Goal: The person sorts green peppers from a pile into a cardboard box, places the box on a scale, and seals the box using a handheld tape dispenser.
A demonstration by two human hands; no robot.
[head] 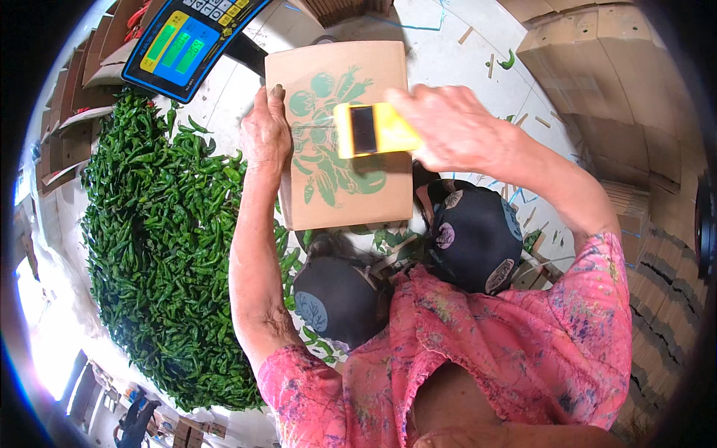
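A cardboard box with green printed vegetables on its top stands before me, in front of my knees. My left hand lies along its left edge, thumb on the rim and the palm against the side. In my right hand is a yellow tape dispenser, held just over the middle of the box top and slightly blurred. What looks like a thin strip of clear tape runs from the dispenser towards the left edge, near my left fingers.
Left of the box spreads a large heap of green peppers. A digital scale display overhangs the upper left. Open cartons line the far left; flattened cardboard is stacked right. Scraps and a loose pepper lie on the floor.
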